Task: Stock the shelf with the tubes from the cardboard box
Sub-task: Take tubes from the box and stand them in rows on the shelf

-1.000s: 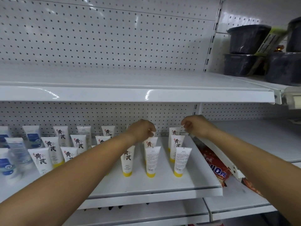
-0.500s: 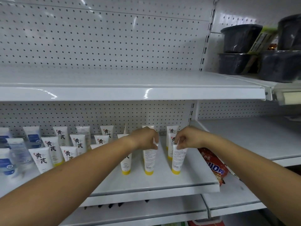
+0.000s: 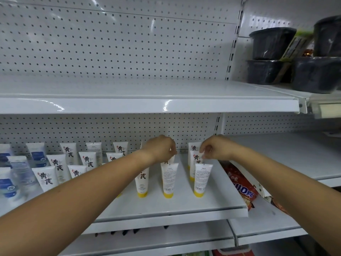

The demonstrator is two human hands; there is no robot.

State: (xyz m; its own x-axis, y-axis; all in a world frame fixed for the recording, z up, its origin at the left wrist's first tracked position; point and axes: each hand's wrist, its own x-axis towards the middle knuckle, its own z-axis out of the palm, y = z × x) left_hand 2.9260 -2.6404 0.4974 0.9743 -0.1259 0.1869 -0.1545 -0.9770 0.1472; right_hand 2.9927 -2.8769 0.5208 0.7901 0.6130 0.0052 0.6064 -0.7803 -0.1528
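At 9 o'clock on the shelf [image 3: 184, 206], blue-labelled tubes [image 3: 20, 172], then yellow-capped tubes [image 3: 46, 179] standing cap-down. Centre: left hand [image 3: 160, 148] curled over a middle tube [image 3: 171, 160]. At its 3 o'clock, right hand [image 3: 215, 147] pinching the crimp of a right tube [image 3: 196, 161].

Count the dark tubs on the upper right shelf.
4. Left pair: upper left tub above lower left tub. Right pair: upper right tub above lower right tub. More may hide off-frame.
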